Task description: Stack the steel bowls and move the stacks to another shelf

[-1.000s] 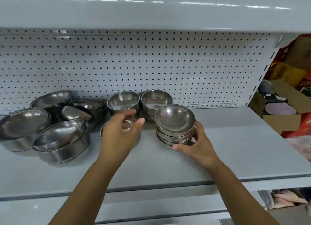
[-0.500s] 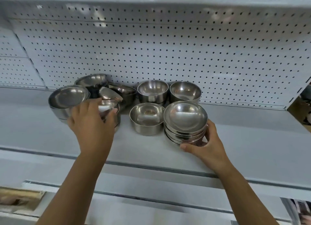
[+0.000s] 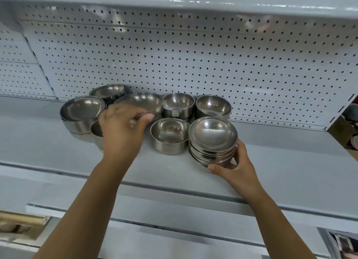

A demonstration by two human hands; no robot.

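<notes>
Blurred left hand (image 3: 122, 131) hides part of the held bowl (image 3: 141, 102) and most of a lower bowl (image 3: 95, 128)

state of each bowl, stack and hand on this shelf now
left hand, grips the wide bowl
wide bowl, tilted, held by its rim
right hand, curled round the right stack
right stack, nested, upright, on the shelf
front single bowl, upright, unstacked
back middle bowl, upright
back right bowl, upright by the pegboard
left stack, nested, top bowl tilted

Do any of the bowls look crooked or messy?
Yes. The left pile of bowls is jumbled, rims tilted different ways. The left hand grips a wide bowl at a slant. The stack in the right hand looks tidy.
</notes>
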